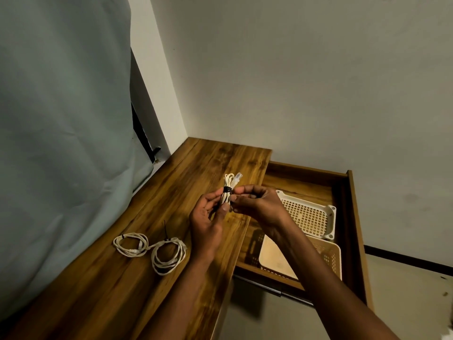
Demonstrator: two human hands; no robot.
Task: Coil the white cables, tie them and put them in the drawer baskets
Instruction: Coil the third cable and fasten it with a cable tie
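A folded white cable bundle (229,186) with a clear plug at its top is held upright above the wooden desk (122,278). A black tie wraps its middle. My left hand (208,217) grips the bundle from below and the left. My right hand (255,200) pinches it at the tie from the right. Two coiled white cables lie on the desk to the left: one (131,244) further left, the other (168,255) with a black tie sticking up. The open drawer (348,217) holds a cream mesh basket (306,214) and a beige basket (328,256).
A grey-green curtain (61,143) hangs along the desk's left side. A white wall rises behind the desk and drawer. The drawer juts out to the right of the desk, above a pale floor (404,290) with a dark skirting strip.
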